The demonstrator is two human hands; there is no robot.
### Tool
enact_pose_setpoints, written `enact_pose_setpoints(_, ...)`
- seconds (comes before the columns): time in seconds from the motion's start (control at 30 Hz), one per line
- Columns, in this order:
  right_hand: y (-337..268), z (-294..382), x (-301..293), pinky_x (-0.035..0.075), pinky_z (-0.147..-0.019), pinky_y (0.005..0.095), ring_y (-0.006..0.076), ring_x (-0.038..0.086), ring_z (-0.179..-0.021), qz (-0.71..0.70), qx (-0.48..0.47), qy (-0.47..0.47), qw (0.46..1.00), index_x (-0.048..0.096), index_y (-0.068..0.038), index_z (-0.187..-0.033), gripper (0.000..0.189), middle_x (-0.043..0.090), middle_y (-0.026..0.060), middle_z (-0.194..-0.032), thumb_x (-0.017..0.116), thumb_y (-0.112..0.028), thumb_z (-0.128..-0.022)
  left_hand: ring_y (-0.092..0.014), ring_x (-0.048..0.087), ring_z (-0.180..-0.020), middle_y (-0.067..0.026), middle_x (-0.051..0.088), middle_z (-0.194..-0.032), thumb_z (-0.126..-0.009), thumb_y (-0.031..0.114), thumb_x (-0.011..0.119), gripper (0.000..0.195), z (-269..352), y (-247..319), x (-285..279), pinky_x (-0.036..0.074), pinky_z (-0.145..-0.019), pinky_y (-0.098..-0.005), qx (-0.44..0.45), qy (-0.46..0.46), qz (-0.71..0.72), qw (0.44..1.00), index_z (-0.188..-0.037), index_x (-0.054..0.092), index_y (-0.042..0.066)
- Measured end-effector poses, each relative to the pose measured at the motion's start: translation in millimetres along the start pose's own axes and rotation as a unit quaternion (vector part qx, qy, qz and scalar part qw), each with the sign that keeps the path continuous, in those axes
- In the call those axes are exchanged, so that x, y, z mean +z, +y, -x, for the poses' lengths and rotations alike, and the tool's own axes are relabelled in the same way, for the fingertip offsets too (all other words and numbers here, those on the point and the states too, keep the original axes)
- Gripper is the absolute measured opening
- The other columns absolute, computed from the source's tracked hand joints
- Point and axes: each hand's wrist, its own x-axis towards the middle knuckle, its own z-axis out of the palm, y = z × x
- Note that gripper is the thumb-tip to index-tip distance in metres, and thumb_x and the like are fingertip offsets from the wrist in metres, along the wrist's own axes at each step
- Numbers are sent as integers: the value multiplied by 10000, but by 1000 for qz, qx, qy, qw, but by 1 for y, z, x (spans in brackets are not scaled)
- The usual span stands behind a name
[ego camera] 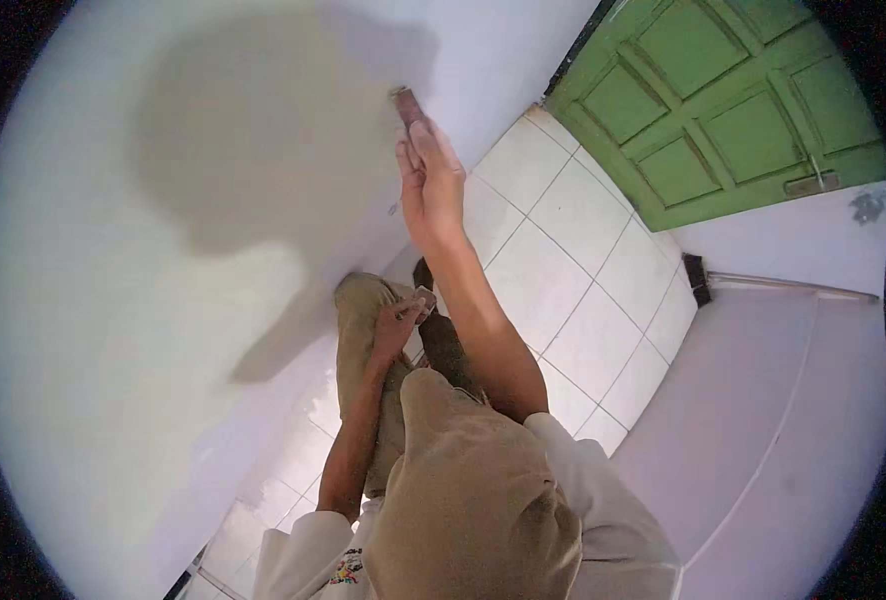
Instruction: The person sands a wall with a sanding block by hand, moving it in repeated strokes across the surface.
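Observation:
My right hand [429,176] is stretched forward along the white wall [300,315]. Its fingers are closed on a flat reddish-brown piece [410,107], which looks like folded sandpaper, and this lies at the wall surface. Whether it presses on the wall is hard to tell. Lower down, beside my bent knee [360,300], my left hand [398,324] pinches a smaller brown piece [426,300] with a pale edge. A wide shadow [263,135] falls across the wall left of my right hand. Khaki cloth [480,495] covers the lower middle of the view.
A green panelled door [713,105] with a metal handle [814,182] is at the upper right. White floor tiles [548,262] run between the walls. A dark-headed broom [696,279] leans by the right-hand wall [713,390], which carries a thin pale cable or conduit [769,450].

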Motion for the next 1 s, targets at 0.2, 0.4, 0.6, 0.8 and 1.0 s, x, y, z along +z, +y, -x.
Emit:
enact_pose_setpoints(0.2, 12, -2, 2, 461, -998, 251, 88, 555, -1053, 22, 19, -36, 999, 521, 34, -1375, 393, 589, 50, -1316, 589, -129, -1025, -131, 644, -822, -66, 741, -866, -987, 419, 636, 402, 11, 24, 0, 500, -793, -328, 24, 28, -149, 988, -999, 776, 43)
enact_pose_setpoints(0.4, 8, -24, -12, 477, -968, 258, 109, 559, -1036, 30, -11, -90, 995, 487, 47, -1405, 412, 563, 66, -1354, 571, -94, -1028, -138, 658, -835, -81, 754, -900, -975, 432, 649, 420, 9, 35, 4, 527, -790, -362, -10, 7, -59, 998, -1029, 771, 34)
enact_pose_setpoints(0.6, 5, -33, -24, 484, -959, 261, 120, 557, -987, 7, 5, -79, 997, 481, 66, -1389, 398, 575, 74, -1211, 563, -72, -1025, -153, 660, -791, -76, 739, -841, -973, 391, 664, 387, 6, 33, 11, 526, -756, -352, 17, 18, -56, 998, -1040, 767, 24)
enact_pose_setpoints(0.8, -2, -34, -19, 493, -917, 267, 127, 560, -976, 1, -8, -74, 997, 526, 58, -1333, 331, 606, 69, -1196, 565, -65, -1027, -146, 649, -782, -73, 732, -832, -955, 407, 682, 394, 0, 3, 6, 510, -758, -341, -15, -17, 56, 998, -1001, 775, 27)
enact_pose_setpoints(1.0, -2, -32, -28, 500, -914, 272, 133, 570, -973, 73, 1, -69, 995, 558, 64, -1308, 328, 615, 70, -1169, 607, -56, -1007, -108, 580, -696, -43, 716, -793, -964, 414, 663, 400, 14, 43, 3, 487, -674, -318, -2, -12, -30, 999, -975, 774, 30)
